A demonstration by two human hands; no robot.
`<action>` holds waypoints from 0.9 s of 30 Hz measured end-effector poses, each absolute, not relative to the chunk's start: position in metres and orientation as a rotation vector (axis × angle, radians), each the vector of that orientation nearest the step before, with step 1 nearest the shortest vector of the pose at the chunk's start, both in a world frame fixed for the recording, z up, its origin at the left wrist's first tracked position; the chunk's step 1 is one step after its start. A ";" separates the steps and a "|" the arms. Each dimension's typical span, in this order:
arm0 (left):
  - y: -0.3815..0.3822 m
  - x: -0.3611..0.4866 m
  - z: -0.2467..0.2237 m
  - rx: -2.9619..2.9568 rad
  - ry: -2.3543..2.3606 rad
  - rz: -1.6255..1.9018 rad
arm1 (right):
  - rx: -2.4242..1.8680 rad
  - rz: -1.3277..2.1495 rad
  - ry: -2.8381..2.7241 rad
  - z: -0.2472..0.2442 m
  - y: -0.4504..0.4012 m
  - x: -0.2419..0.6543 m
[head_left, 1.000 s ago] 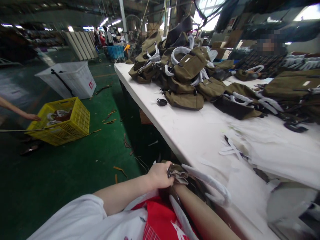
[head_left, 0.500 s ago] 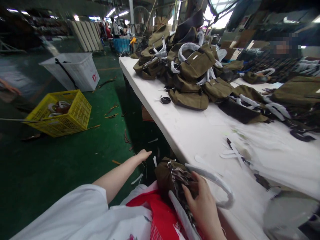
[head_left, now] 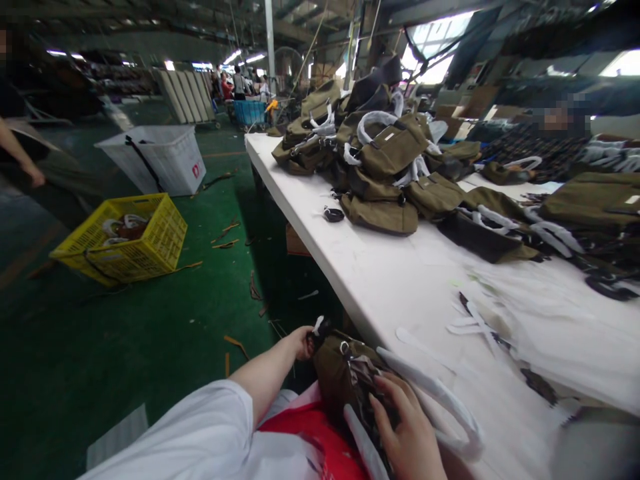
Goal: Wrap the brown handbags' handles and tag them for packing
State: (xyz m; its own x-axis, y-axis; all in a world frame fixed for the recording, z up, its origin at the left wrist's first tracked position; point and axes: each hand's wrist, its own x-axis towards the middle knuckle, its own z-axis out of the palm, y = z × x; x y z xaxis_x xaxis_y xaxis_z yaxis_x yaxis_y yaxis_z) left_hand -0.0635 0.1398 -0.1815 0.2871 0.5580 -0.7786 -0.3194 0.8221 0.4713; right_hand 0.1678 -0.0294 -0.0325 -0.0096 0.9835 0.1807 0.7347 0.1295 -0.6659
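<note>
Green floor [head_left: 210, 347] at left of frame; white desk [head_left: 370, 280] running from upper centre to lower right. Pile of olive bags [head_left: 395, 150] on the desk, upper centre to right. Black coil [head_left: 334, 215] just beside the pile. Yellow crate [head_left: 165, 240] and white bin [head_left: 175, 160] on the floor, left side. Another person's hand [head_left: 36, 175] near the left edge, above the crate.

Olive bag [head_left: 333, 370] at lower centre, against the wearer's front, beside the desk's near edge. Its long axis appears to slant from the ring end, up and left, down to the right, roughly along that edge; lower end hidden. White-wrapped handle [head_left: 445, 393] arches out over the desk; metal ring [head_left: 344, 348] at the upper end of the opening.

Left hand [head_left: 299, 342]: fingers closed around a dark bundle [head_left: 319, 332] with a white tip, at the bag's upper left corner. Whether it is attached to the bag: cannot tell.

Right hand [head_left: 413, 437]: fingers spread and lightly bent, tips at the bag's opening, no firm grasp seen.

Key relation: bundle up and left of the right fingers, with the ring end of the opening between; left hand nearer, already on it.
</note>
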 end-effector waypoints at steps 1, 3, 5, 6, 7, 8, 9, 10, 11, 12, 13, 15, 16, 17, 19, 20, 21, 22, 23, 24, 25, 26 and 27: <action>0.143 -0.066 -0.181 0.219 1.148 0.586 | -1.679 0.526 -1.789 -0.032 -0.029 0.169; 0.151 -0.074 -0.174 0.192 1.151 0.603 | -1.724 0.536 -1.755 -0.032 -0.027 0.174; 0.161 -0.083 -0.161 0.196 1.125 0.676 | -1.764 0.553 -1.717 -0.032 -0.025 0.179; 0.166 -0.088 -0.152 0.207 1.108 0.723 | -1.781 0.563 -1.702 -0.032 -0.024 0.181; 0.170 -0.092 -0.142 0.224 1.090 0.772 | -1.794 0.573 -1.692 -0.033 -0.023 0.182; 0.174 -0.097 -0.130 0.245 1.071 0.822 | -1.804 0.585 -1.684 -0.033 -0.021 0.183; 0.176 -0.100 -0.117 0.272 1.050 0.869 | -1.810 0.595 -1.680 -0.032 -0.019 0.183; 0.178 -0.102 -0.103 0.303 1.027 0.915 | -1.814 0.605 -1.675 -0.032 -0.018 0.183; 0.177 -0.104 -0.088 0.338 1.000 0.956 | -1.815 0.614 -1.670 -0.031 -0.016 0.182; 0.175 -0.103 -0.073 0.368 0.970 0.992 | -1.813 0.625 -1.665 -0.029 -0.014 0.182; 0.171 -0.102 -0.058 0.407 0.940 1.024 | -1.809 0.632 -1.662 -0.027 -0.013 0.182; 0.160 -0.094 -0.027 0.527 0.905 1.095 | -1.799 0.637 -1.665 -0.020 -0.012 0.181; 0.153 -0.089 -0.013 0.641 0.904 1.140 | -1.796 0.639 -1.671 -0.016 -0.013 0.181; 0.144 -0.082 0.002 0.773 0.909 1.180 | -1.793 0.638 -1.673 -0.010 -0.014 0.180; 0.127 -0.068 0.027 1.046 0.915 1.207 | -1.768 0.635 -1.642 0.004 -0.017 0.176; 0.119 -0.060 0.037 1.156 0.911 1.197 | -1.738 0.659 -1.605 0.012 -0.019 0.173; 0.111 -0.051 0.046 1.240 0.893 1.173 | -1.691 0.702 -1.550 0.020 -0.020 0.169; 0.103 -0.043 0.053 1.299 0.864 1.145 | -1.628 0.769 -1.489 0.028 -0.021 0.165; 0.096 -0.035 0.058 1.326 0.821 1.115 | -1.554 0.855 -1.427 0.035 -0.020 0.160; 0.090 -0.028 0.062 1.325 0.771 1.084 | -1.484 0.950 -1.366 0.042 -0.018 0.156; 0.084 -0.021 0.064 1.306 0.723 1.054 | -1.423 1.039 -1.309 0.047 -0.016 0.152; 0.079 -0.015 0.064 1.280 0.682 1.027 | -1.380 1.109 -1.258 0.050 -0.014 0.148; 0.075 -0.010 0.064 1.262 0.650 1.002 | -1.362 1.160 -1.217 0.053 -0.011 0.145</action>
